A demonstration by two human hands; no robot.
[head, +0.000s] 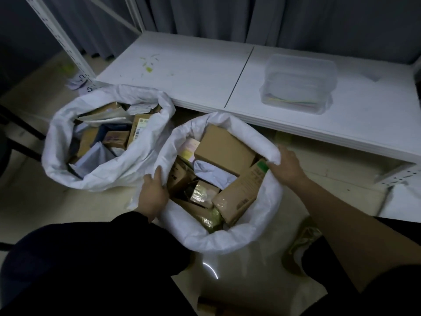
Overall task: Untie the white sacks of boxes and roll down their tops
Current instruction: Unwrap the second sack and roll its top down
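Two white sacks stand on the floor, touching, just in front of a low white shelf board point(193, 71). Near sack point(227, 238): top open and rolled into a thick rim, cardboard boxes point(224, 148) showing inside. Left hand point(151, 193) grips its rim at the left side, fingers curled over the fold. Right hand point(288, 164) grips the rim at the right side. Far sack point(68, 133): top also rolled down, boxes visible. Clear plastic tub point(299, 84) sits on the board's right half.
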